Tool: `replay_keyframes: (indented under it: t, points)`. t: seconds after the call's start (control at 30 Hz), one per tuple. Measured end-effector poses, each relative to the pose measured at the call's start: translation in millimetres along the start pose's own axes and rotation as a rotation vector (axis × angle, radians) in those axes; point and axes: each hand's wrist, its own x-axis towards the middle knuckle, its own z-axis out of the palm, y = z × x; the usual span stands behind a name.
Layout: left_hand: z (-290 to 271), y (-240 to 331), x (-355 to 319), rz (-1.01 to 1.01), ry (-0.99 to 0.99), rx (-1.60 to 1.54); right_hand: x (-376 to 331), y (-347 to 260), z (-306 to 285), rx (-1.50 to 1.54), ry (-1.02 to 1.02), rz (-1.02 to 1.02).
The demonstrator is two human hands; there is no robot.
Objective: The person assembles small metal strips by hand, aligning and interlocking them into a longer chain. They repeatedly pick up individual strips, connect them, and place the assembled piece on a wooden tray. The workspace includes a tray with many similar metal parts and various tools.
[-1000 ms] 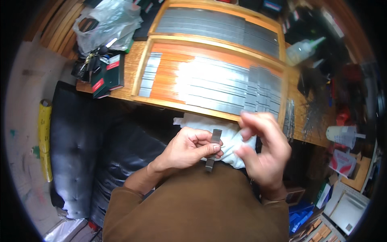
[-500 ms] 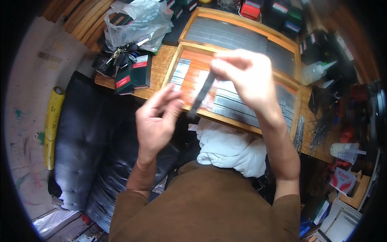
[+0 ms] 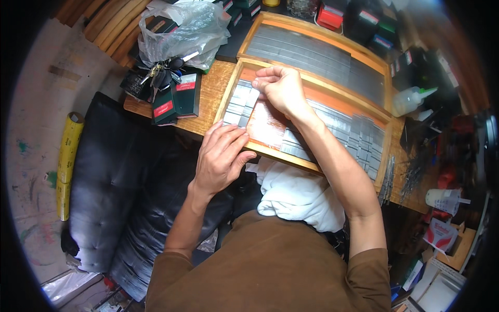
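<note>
The grey strip (image 3: pixel 250 108) lies in the tray (image 3: pixel 291 157) between the right hand (image 3: pixel 282 89), narrowed with its hold unclear, and the loosely outstretched left hand (image 3: pixel 221 155).

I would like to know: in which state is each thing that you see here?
Left hand: open, fingertips at the front tray's near edge
Right hand: fingers bent, over the front tray
Front tray: partly filled with metal strips
Back tray: mostly covered with metal strips
White cloth: bunched up
Plastic bag: crumpled
Keys: bunched together
Yellow roll: wound up
</note>
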Motion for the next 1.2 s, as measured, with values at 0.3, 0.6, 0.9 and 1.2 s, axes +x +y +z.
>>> replay_keyframes:
  t: [0.3,0.6,0.9,1.2]
  points:
    - [10,-14,7,0.087,0.002,-0.058,-12,1,7,-0.468,0.225,-0.486]
    - [21,-22,8,0.117,0.097,-0.073,-25,-22,-3,-0.206,-0.365,0.191]
    - [23,-25,8,0.132,0.113,-0.071,-29,-43,28,-0.685,-0.483,0.013]
    - [27,-24,5,0.105,0.153,-0.075,-24,-37,0,-0.579,-0.422,0.038]
